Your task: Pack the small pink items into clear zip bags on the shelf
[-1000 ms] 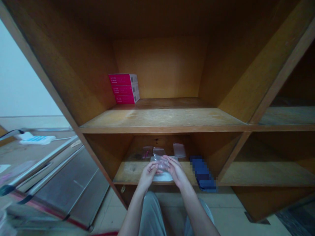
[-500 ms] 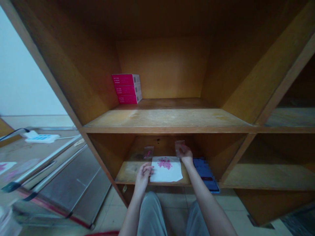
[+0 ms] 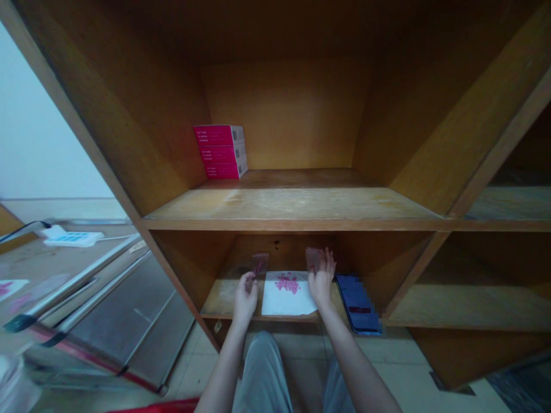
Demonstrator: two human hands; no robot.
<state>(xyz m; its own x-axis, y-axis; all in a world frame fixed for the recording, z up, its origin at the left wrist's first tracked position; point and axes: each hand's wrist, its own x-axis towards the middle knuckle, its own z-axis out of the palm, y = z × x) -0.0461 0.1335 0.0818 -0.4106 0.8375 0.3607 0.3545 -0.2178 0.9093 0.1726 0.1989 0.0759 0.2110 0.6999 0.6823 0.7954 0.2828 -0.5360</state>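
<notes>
A: How did the pink pieces look?
B: Tiny and many, pale pink mixed with deeper pink, strewn in one loose patch with a few strays at its edge. They lay on a white sheet, towards its twelve o'clock edge, and the sheet rested flat on the lower shelf.
A: And around the sheet?
B: At eleven o'clock was a small see-through bag with dark pink bits inside. At one o'clock was a clear packet, partly covered.
A: Covered by what?
B: The person's right hand, its fingers spread and straight, reaching over the packet; how firmly it touched could not be told.
A: The left hand?
B: At nine o'clock, loosely curled, fingertips just by the bag's near corner. Whether they pinched it could not be told.
A: Farther out?
B: A flat blue object, partly pixelated, at three o'clock. Three stacked pink boxes stood at eleven, on the upper shelf.
</notes>
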